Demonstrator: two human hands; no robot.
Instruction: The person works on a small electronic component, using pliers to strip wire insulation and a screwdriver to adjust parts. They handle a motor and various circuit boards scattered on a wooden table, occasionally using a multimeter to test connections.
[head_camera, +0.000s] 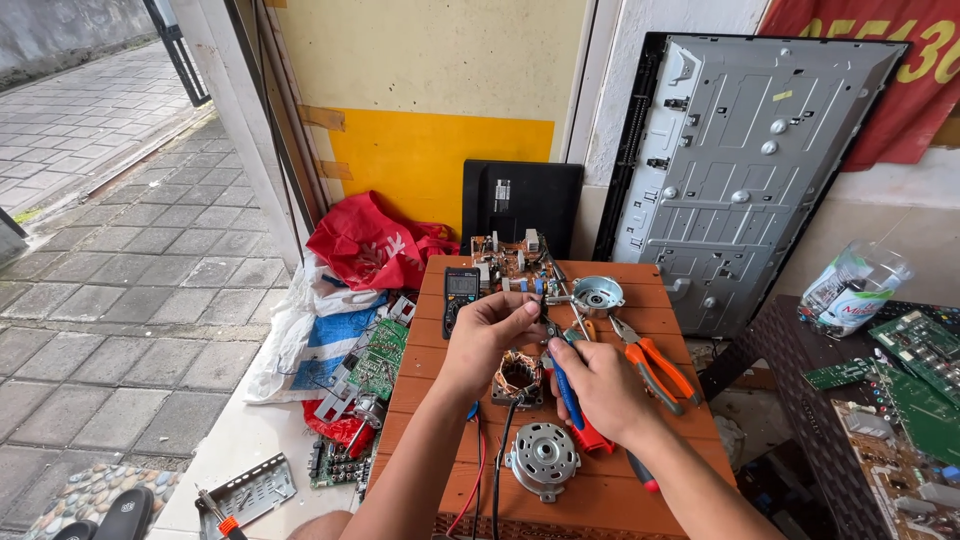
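- The left hand (488, 330) is pinched shut, thumb and fingertips closed on something thin (too small to tell, likely a wire end) just above the motor stator (519, 376).
- The right hand (600, 385) is wrapped around blue-handled pliers (562, 372), whose dark metal tip points up toward the left fingertips.
- The motor stator is a squarish steel block with glossy copper windings around a round hollow; it sits on the orange slatted table (640, 300), directly below and between the two hands.
- Near the table's front edge lies a round cast-metal motor cover (541, 460), dull grey with ribbed spokes.
- Orange-handled pliers (655, 368) rest to the right.
- A black multimeter (460, 295) lies flat behind the left hand.
- A shiny bowl-shaped metal housing (597, 294) stands at the back.
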